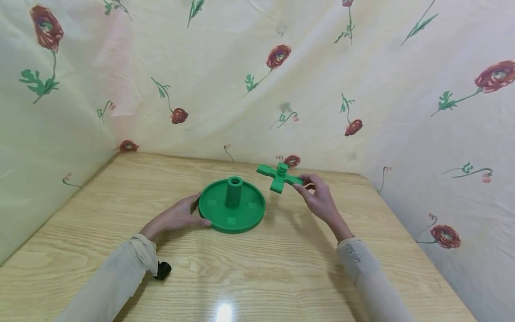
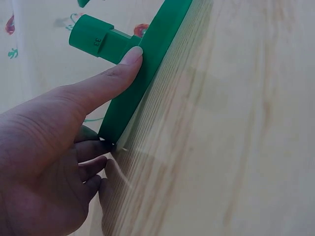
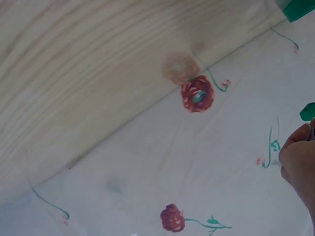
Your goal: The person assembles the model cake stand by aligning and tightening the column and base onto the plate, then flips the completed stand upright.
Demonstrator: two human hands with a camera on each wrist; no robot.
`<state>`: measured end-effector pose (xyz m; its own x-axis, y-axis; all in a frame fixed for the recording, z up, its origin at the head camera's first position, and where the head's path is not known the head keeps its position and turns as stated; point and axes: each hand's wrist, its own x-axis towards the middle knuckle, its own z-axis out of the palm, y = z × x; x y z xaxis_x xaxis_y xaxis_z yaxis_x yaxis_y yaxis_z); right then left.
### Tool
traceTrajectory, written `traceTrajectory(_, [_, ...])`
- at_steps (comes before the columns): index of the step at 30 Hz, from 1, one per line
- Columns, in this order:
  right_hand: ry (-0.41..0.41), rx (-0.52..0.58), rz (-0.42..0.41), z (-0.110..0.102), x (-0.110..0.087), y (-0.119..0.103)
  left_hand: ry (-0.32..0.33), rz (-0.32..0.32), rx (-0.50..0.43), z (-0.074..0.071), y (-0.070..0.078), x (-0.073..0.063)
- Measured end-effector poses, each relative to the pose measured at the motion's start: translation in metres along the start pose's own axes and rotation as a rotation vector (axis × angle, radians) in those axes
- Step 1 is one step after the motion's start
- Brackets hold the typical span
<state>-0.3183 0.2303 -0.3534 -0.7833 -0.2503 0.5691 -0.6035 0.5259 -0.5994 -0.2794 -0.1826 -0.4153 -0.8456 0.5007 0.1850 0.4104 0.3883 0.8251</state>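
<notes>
A round green base [image 1: 215, 215] with a raised rim and a hollow upright post [image 1: 233, 197] rests on the table. My left hand [image 1: 181, 214] grips its left edge; in the left wrist view the thumb presses on the rim [image 2: 142, 88] and the fingers curl at its underside. The number 33 shows on the post [image 2: 91, 37]. Higher up and to the right, my right hand [image 1: 318, 199] pinches one arm of a green cross-shaped piece [image 1: 279, 175] with a short stub on top. Only part of the right hand [image 3: 299, 160] enters the right wrist view.
The wood-grain table [image 1: 257, 273] reaches back to a pale cloth [image 1: 225, 89] printed with red flowers, which also hangs along both sides. A small black object [image 1: 162, 271] sits at the left sleeve [image 1: 120, 273].
</notes>
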Motion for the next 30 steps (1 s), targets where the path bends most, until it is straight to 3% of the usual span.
traceTrajectory(18, [-0.018,0.075,0.077,0.025,0.010,-0.024,0.001,-0.019,0.012,0.000,-0.001,0.001])
traceTrajectory(30, [-0.044,0.339,0.185,0.033,0.015,-0.038,0.010,-0.050,0.042,0.002,0.003,0.000])
